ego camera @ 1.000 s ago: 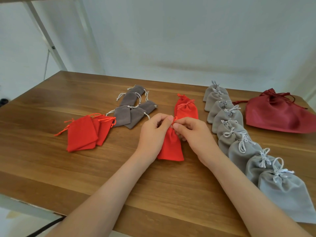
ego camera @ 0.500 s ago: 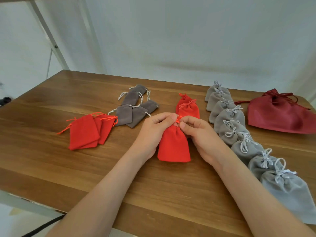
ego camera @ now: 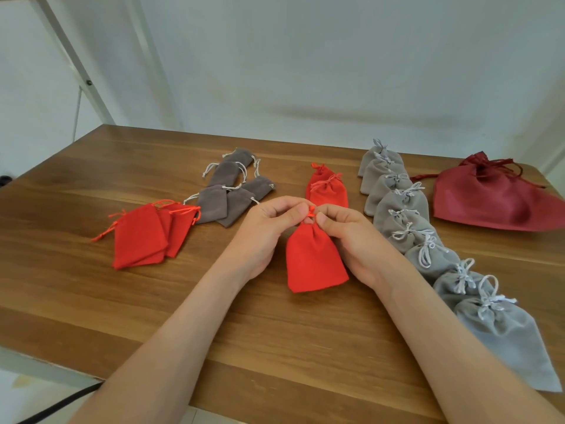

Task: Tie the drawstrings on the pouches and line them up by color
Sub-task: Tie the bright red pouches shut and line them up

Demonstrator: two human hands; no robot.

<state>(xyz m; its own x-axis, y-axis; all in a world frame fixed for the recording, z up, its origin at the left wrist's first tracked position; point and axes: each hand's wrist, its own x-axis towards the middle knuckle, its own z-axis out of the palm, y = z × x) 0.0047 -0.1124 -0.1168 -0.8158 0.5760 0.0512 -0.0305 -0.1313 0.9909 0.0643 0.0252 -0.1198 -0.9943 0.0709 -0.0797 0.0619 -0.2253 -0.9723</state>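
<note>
- Red pouch [ego camera: 315, 258]: centre of the frame, lying on the wooden surface [ego camera: 91, 301], its gathered neck pointing toward the far edge.
- Red drawstring [ego camera: 311, 209]: at that neck, a small loop showing between the two hands.
- Left hand [ego camera: 269, 228]: fingers curled, thumb and forefinger pinching the drawstring from the left.
- Right hand [ego camera: 351, 240]: fingers curled, pinching the drawstring from the right, its palm edge against the pouch.
- Two tied red pouches [ego camera: 328, 191]: just above the hands, overlapping in a line.
- Row of light grey pouches [ego camera: 400, 206]: right of centre, running diagonally to the lower right, overlapping, each tied with a pale bow.
- Pile of flat red pouches [ego camera: 143, 234]: left of centre, strings loose.
- Pile of dark grey pouches [ego camera: 226, 194]: upper left of the hands, touching the red pile, strings loose.
- Large dark red bag [ego camera: 495, 200]: right edge, beside the grey row.
- White frame leg [ego camera: 70, 53]: upper left, slanted.
</note>
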